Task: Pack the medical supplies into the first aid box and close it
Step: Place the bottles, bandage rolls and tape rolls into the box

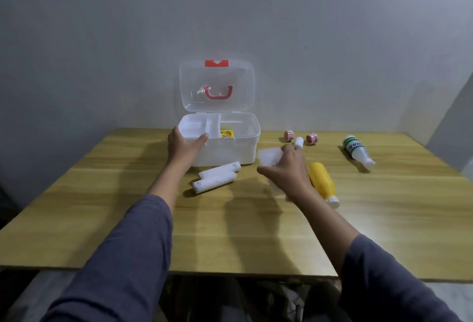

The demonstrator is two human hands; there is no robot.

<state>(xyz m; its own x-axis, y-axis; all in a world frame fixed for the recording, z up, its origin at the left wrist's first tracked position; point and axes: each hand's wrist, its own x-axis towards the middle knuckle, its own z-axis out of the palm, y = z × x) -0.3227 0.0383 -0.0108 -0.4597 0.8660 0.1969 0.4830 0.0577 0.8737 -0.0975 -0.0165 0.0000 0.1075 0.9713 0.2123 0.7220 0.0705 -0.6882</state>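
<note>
The white first aid box [238,151] stands open at the table's back, its clear lid [217,76] with a red handle upright. A small orange packet [227,133] lies inside. My left hand [183,146] grips the box's front left rim. My right hand [288,168] holds a white gauze pad [268,156] just right of the box. Two white bandage rolls [217,177] lie in front of the box. A yellow bottle [322,182] lies beside my right wrist.
A white bottle with a green label [357,150] lies at the right. Two small red-and-white tape rolls [289,135] [312,138] and a small white tube [299,141] sit behind my right hand. The wooden table [230,232] ends at a wall.
</note>
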